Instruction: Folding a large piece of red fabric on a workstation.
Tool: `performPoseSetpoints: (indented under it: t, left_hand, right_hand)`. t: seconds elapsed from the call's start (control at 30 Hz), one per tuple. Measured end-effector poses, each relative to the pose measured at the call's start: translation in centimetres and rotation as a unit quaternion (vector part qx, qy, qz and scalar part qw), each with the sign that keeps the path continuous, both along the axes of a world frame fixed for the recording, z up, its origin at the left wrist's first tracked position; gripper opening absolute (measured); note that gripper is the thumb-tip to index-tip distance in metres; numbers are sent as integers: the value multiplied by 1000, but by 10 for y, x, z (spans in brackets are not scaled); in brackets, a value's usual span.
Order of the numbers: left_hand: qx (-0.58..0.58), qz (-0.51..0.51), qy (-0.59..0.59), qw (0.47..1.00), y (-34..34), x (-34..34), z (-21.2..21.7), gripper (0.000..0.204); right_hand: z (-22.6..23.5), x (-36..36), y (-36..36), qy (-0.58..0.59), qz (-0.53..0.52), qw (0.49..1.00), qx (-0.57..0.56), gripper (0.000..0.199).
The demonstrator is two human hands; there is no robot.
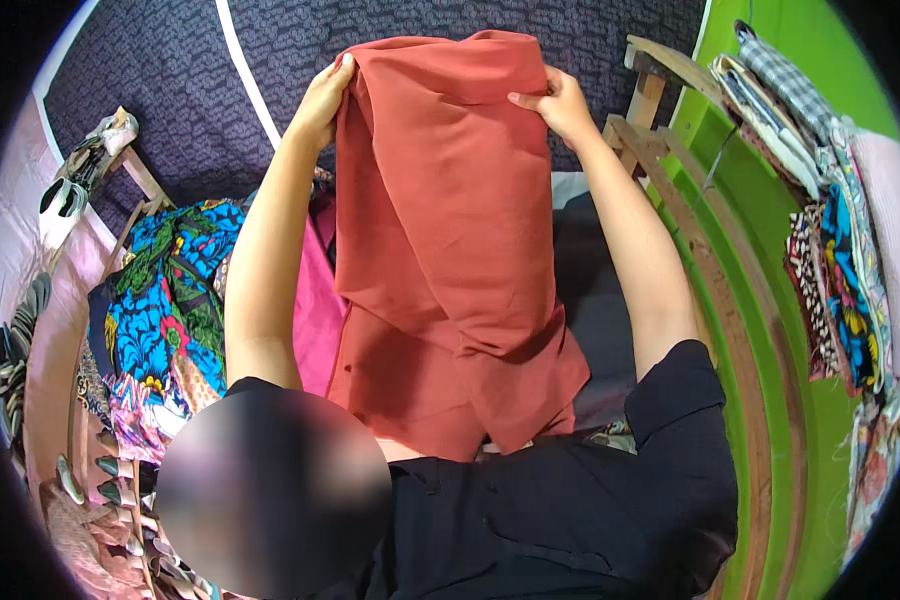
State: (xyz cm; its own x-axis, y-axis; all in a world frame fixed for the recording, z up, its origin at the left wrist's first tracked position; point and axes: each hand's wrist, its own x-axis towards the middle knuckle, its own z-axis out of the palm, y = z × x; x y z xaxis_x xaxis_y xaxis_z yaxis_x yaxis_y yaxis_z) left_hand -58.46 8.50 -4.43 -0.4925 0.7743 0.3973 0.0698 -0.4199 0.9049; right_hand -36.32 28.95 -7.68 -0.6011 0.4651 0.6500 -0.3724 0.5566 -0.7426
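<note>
A rust-red piece of cloth (460, 200) hangs down in front of me, held up by its folded top edge. Its kind of garment, if any, does not show. My left hand (322, 102) grips the upper left corner, thumb on the near side. At the upper right corner my right hand (560, 105) pinches the edge, its thumb lying across the front and the other fingers mostly behind. The lower part spreads in loose folds near my dark shirt (560, 510).
To the left lies a heap of blue patterned cloth (170, 290), beside pink cloth (318, 300). Shoes (30, 310) line the left side. Wooden rails (710, 240) run along the green wall (820, 440) at right, where folded clothes (770, 110) hang. A dark patterned curtain (150, 90) is behind.
</note>
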Motion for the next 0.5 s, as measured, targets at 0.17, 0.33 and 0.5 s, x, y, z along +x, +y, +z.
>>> performPoseSetpoints:
  t: [0.17,0.33,0.5]
  left_hand:
    - [55,-58,61,995,-86,71,-46,38]
    - [-37,-109,332,936,-212,147,-143,42]
    - [-138,-2,364,921,-285,231,-266,49]
  right_hand:
    - [-39,66,-72,58,-112,980,156,32]
    - [-136,174,-138,29,-141,948,284,17]
    - [-248,226,-242,-65,-264,949,159,11]
